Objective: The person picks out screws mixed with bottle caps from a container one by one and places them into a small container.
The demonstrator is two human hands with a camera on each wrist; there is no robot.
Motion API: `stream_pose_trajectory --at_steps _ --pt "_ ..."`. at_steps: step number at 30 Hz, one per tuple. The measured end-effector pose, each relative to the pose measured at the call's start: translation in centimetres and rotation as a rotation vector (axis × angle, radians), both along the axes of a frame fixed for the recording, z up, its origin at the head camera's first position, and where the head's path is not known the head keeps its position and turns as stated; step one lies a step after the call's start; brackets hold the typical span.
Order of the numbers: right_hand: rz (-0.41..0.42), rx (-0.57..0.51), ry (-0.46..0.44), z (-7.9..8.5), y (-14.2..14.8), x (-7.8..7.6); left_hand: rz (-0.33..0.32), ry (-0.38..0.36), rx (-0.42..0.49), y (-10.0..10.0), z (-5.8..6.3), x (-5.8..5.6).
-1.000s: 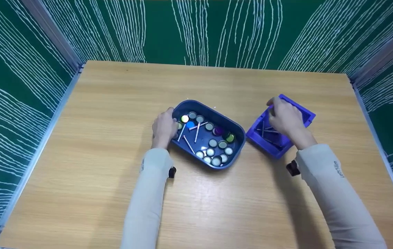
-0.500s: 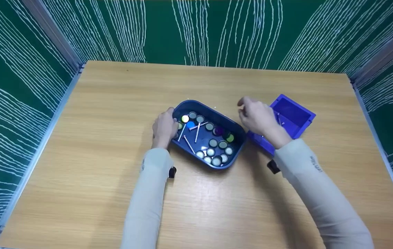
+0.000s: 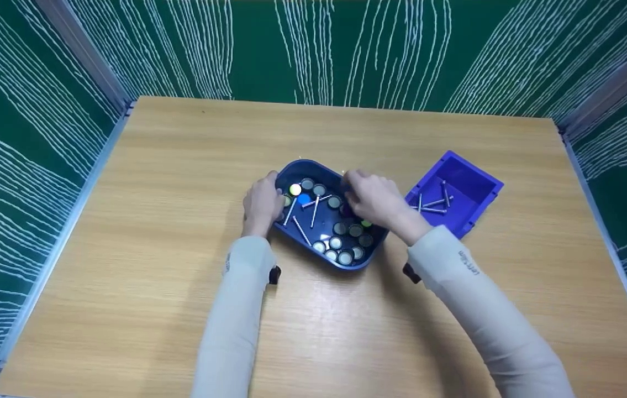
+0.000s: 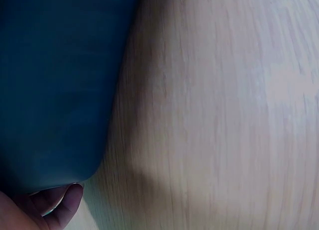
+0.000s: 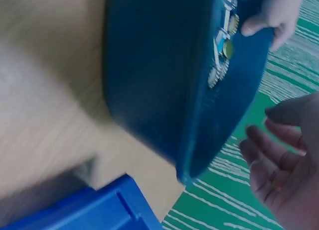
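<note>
A dark blue plastic tub (image 3: 326, 220) stands mid-table, with many bottle caps (image 3: 344, 257) and several long silver screws (image 3: 314, 213) lying inside. My left hand (image 3: 262, 205) grips its left end; the right wrist view shows that thumb inside the wall and fingers outside. Over the tub's right part hovers my right hand (image 3: 375, 200), hiding some caps beneath. Its fingers (image 5: 269, 146) are loosely bent with nothing between them in the right wrist view. To the right sits a purple bin (image 3: 473, 185) with several silver screws (image 3: 433, 205) in it.
The wooden table (image 3: 225, 149) is bounded at the back and sides by green panels (image 3: 258, 50) with white streaks. The purple bin's left corner lies close to the tub's right end, under my right forearm. A dark wrist camera (image 3: 274, 275) hangs at the left cuff.
My right hand has moved left from inside the purple bin to above the dark blue tub, uncovering the screws in the bin. The left hand and both containers have stayed put.
</note>
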State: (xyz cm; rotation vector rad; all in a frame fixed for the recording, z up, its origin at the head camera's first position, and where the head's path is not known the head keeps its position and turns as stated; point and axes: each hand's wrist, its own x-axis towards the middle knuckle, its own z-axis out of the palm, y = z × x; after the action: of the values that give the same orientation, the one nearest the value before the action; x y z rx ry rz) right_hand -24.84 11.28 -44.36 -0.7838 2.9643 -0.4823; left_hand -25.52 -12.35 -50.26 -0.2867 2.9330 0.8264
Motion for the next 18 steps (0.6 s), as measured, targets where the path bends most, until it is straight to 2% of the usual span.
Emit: stream_pose_trajectory --at_steps 6,10,14,18 --pt "0.148 0.08 0.032 -1.8 -1.8 0.6 0.002 0.001 -0.001 -0.1 0.0 0.0" --pt "0.231 0.095 0.109 -3.1 -2.5 0.8 0.012 0.008 0.0 -0.1 0.0 0.0" --pt "0.286 0.111 0.157 -4.2 -2.9 0.9 0.012 0.007 0.006 0.0 0.0 0.0" --pt "0.318 0.165 0.133 -4.8 -2.9 0.9 0.012 0.0 0.005 0.0 -0.1 0.0"
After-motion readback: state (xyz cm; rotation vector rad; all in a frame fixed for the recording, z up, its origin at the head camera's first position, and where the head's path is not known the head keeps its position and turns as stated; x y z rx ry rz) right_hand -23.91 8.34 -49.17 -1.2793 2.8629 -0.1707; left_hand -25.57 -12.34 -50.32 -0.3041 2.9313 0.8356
